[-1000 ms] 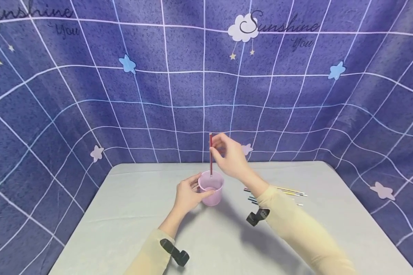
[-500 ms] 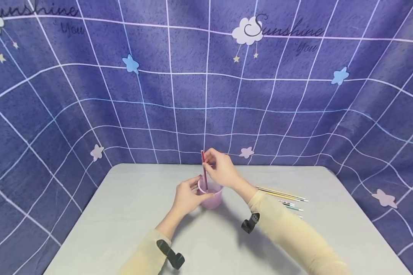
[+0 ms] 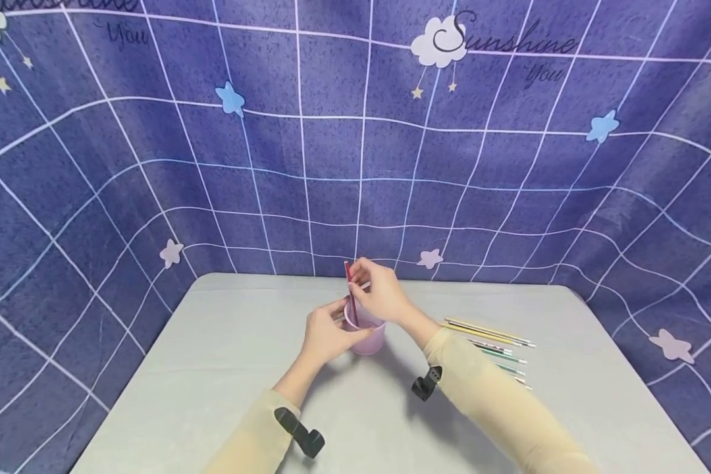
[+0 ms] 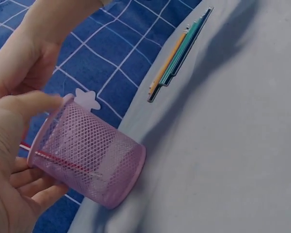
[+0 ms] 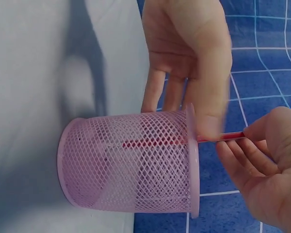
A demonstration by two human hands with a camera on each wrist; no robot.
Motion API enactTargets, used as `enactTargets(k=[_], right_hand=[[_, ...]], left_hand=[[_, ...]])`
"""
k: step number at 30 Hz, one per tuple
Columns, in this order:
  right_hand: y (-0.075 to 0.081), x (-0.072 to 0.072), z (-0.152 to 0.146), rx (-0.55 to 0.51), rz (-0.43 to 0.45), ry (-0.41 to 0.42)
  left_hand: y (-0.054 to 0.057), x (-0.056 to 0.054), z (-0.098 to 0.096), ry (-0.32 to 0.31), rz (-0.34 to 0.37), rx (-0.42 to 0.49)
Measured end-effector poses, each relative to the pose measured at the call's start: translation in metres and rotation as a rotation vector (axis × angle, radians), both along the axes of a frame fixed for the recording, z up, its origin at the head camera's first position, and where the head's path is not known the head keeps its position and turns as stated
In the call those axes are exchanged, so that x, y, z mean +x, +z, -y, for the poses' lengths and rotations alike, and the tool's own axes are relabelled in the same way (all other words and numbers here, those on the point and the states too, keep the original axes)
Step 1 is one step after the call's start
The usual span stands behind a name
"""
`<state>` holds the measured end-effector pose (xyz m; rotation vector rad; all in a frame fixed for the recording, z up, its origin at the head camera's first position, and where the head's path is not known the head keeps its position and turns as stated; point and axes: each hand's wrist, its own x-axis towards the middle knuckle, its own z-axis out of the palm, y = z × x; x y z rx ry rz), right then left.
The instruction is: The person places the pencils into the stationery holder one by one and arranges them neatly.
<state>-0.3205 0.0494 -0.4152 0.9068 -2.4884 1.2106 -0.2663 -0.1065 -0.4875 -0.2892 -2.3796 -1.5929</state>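
Observation:
A pink mesh pencil cup (image 3: 368, 342) stands upright on the table. My left hand (image 3: 328, 336) grips it near the rim, thumb on the near side and fingers around the far left. My right hand (image 3: 382, 294) pinches a red pencil (image 3: 347, 270) by its upper part, between thumb and fingertips. The pencil slants slightly left, its lower length inside the cup. Through the mesh in the right wrist view, the lower end of the red pencil (image 5: 150, 144) shows part-way down, above the cup's base (image 5: 63, 162).
To the right, partly behind my right forearm, several pencils lie side by side on the pale table (image 3: 213, 368): yellow pencils (image 3: 488, 331) at the back and green pencils (image 3: 503, 356) in front. A blue-purple grid curtain (image 3: 308, 151) hangs behind and around the table.
My right hand has moved down and slightly left, lowering the red pencil from over the rim into the cup and tilting it a little. My left hand keeps its grip on the cup.

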Motion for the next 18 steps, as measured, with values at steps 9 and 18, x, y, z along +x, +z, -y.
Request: enactTargets(k=[9,18], right_hand=[[-0.006,0.0,0.005,0.039,-0.014,-0.015],[-0.013,-0.008,0.006,0.049,-0.071,-0.048]], left_hand=[[-0.009,-0.001,-0.001,0.057,-0.036,0.035],[-0.009,-0.001,-0.004,0.028,-0.017,0.077]])
